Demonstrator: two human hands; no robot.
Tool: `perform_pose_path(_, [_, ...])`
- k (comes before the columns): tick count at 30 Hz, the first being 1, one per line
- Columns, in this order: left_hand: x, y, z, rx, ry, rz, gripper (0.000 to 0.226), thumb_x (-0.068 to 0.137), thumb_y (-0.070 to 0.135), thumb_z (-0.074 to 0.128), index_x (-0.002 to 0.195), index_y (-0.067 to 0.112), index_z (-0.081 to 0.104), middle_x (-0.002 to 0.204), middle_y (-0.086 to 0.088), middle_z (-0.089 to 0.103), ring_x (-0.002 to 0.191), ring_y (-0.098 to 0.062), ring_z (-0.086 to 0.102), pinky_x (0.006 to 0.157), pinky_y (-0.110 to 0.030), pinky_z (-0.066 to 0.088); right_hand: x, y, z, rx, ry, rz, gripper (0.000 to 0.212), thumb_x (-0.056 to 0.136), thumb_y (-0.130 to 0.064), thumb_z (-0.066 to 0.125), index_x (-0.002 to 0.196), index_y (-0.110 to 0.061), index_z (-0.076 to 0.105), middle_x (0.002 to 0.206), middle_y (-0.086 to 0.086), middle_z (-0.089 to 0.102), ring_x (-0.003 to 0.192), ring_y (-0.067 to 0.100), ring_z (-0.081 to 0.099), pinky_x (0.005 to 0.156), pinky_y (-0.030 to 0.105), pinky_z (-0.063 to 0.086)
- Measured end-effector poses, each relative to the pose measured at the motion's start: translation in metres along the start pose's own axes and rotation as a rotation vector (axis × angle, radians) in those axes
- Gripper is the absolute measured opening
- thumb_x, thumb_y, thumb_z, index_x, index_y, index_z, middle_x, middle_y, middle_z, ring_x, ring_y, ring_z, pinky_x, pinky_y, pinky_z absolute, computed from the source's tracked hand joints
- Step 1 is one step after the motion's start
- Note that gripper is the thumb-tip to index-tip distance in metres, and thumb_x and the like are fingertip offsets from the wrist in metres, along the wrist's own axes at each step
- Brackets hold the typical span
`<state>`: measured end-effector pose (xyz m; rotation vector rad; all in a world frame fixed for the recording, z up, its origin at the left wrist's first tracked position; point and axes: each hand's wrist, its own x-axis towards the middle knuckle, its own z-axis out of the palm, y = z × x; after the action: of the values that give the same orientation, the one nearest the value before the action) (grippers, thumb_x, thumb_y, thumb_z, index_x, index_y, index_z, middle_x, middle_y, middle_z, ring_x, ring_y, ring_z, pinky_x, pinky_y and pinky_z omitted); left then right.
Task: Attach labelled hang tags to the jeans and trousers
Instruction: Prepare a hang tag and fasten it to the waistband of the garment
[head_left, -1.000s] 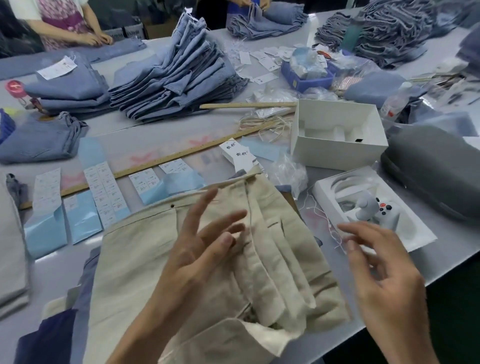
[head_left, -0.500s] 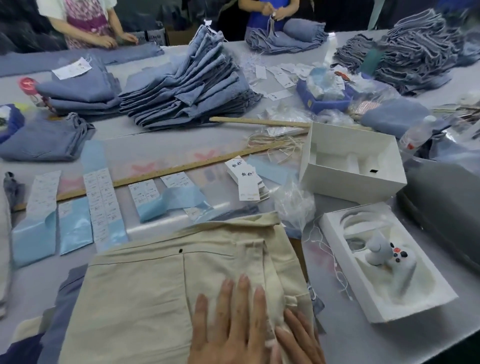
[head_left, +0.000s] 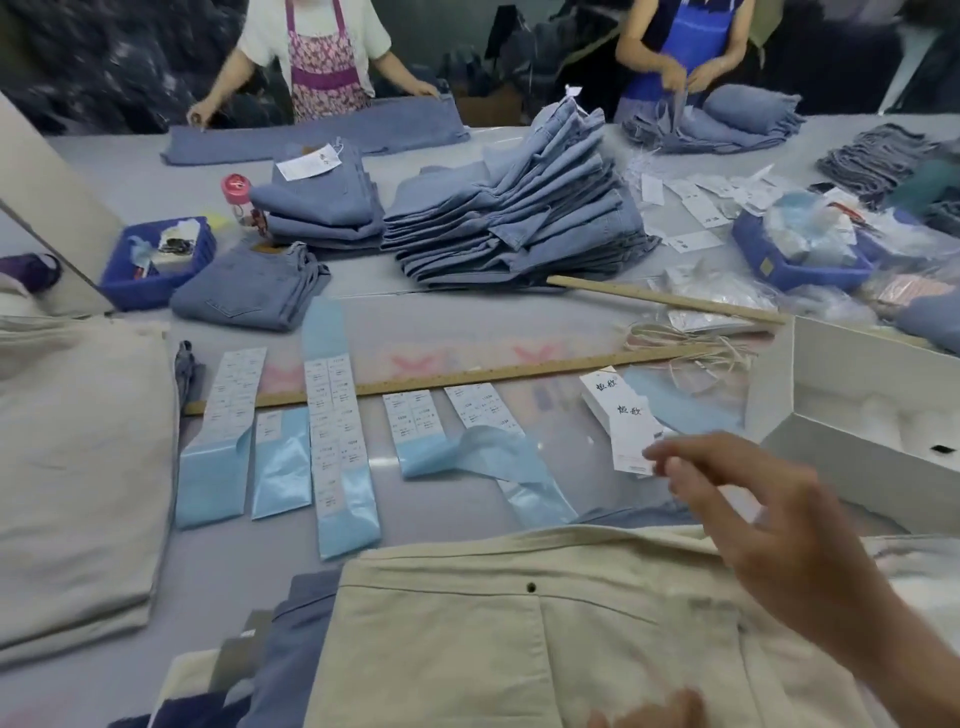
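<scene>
Beige cotton trousers (head_left: 545, 639) lie folded at the near table edge, no tag on them yet — the right hand (head_left: 769, 525), fingers loosely spread, reaches toward the white hang-tag stack (head_left: 621, 415); left hand (head_left: 649, 714) mostly hidden — cannot tell.

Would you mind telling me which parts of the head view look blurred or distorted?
Head view: the reaching right hand is motion-smeared, as is the left hand at the bottom edge; the long wooden ruler bows from wide-angle distortion; the sticker strips' print is unreadable.

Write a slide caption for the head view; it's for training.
Right hand reaches toward hang tags above beige trousers.
</scene>
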<state>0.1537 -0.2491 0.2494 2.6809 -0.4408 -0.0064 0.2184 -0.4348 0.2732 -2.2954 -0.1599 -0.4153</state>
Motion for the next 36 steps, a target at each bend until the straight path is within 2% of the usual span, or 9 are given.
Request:
perform_pose_path(3, [0.020,-0.032,-0.022,-0.267,-0.115,-0.041,0.024,0.057,0.086,0.053,0.053,0.062,0.056,0.055,0.046,0.050,0.061,0.030,0.050,0.074,0.005,0.038,0.090,0.013,0.052,-0.121,-0.369,0.014,0.016,0.094,-0.038,0.064,0.106,-0.032,0.073,0.093,-0.020,0.072,0.084,0.004,0.067,0.077,0.022,0.052])
perform_pose_path(5, [0.037,-0.072,-0.009,-0.512,-0.005,-0.071,0.018,0.075,0.070,0.055,0.086,0.057,0.061,0.089,0.039,0.062,0.087,0.016,0.059,0.077,-0.007,0.049,0.133,0.032,0.095,-0.228,-0.618,0.084,0.016,0.094,-0.035,0.068,0.109,-0.032,0.071,0.094,-0.018,0.069,0.086,0.003,0.066,0.076,0.021,0.052])
perform_pose_path(9, [0.078,-0.151,0.007,-0.429,-0.062,-0.262,0.017,0.101,0.045,0.049,0.118,0.049,0.050,0.111,0.026,0.058,0.106,0.002,0.055,0.096,-0.027,0.050,0.180,0.083,0.172,-0.326,-0.940,0.194,0.048,0.091,-0.024,0.073,0.136,-0.027,0.056,0.127,-0.006,0.062,0.110,0.015,0.062,0.095,0.027,0.052])
perform_pose_path(14, [0.079,-0.189,0.046,-0.438,-0.156,-0.434,0.004,0.100,0.049,0.048,0.102,0.049,0.051,0.099,0.027,0.060,0.096,0.005,0.057,0.088,-0.020,0.049,0.173,0.137,0.253,-0.531,-0.918,0.088,0.079,0.090,-0.023,0.071,0.157,-0.027,0.029,0.162,-0.001,0.031,0.143,0.023,0.035,0.116,0.038,0.035])
perform_pose_path(18, [0.084,-0.199,0.061,-0.539,-0.131,-0.509,0.007,0.100,0.044,0.052,0.094,0.047,0.054,0.090,0.024,0.063,0.087,0.000,0.060,0.076,-0.012,0.048,0.152,0.159,0.279,-0.527,-0.838,0.140,0.068,0.095,-0.023,0.061,0.155,-0.031,0.031,0.159,-0.002,0.036,0.141,0.024,0.036,0.114,0.042,0.036])
perform_pose_path(24, [0.118,-0.201,0.068,-0.536,-0.113,-0.379,0.005,0.096,0.047,0.055,0.099,0.050,0.057,0.099,0.037,0.058,0.094,0.008,0.057,0.080,-0.020,0.051,0.115,0.123,0.283,-0.581,-0.932,-0.132,0.048,0.097,-0.014,0.049,0.142,-0.030,0.048,0.132,0.002,0.058,0.115,0.027,0.053,0.096,0.043,0.040])
perform_pose_path(28, [0.179,-0.219,0.091,-0.448,-0.068,-0.260,0.020,0.102,0.026,0.054,0.112,0.041,0.063,0.110,0.025,0.064,0.104,0.000,0.059,0.092,-0.027,0.051,0.099,0.094,0.282,-0.538,-1.152,-0.091,0.031,0.097,-0.007,0.050,0.126,-0.012,0.057,0.113,0.015,0.066,0.071,0.021,0.051,0.069,0.037,0.045])
perform_pose_path(33, [0.247,-0.227,0.143,-0.320,-0.145,-0.001,0.026,0.101,0.010,0.057,0.121,0.019,0.070,0.126,0.004,0.065,0.120,-0.017,0.057,0.102,-0.028,0.042,0.094,0.085,0.279,-0.417,-1.530,-0.033,0.052,0.103,-0.010,0.046,0.152,-0.027,0.041,0.148,0.005,0.050,0.130,0.027,0.048,0.110,0.038,0.036])
perform_pose_path(36, [0.263,-0.224,0.170,-0.176,-0.335,0.206,0.031,0.100,0.015,0.059,0.129,0.021,0.066,0.142,0.003,0.056,0.131,-0.019,0.048,0.108,-0.031,0.038,0.109,0.085,0.260,-0.352,-1.652,-0.022,0.045,0.100,-0.007,0.049,0.142,-0.022,0.054,0.138,0.005,0.060,0.123,0.023,0.055,0.106,0.037,0.042])
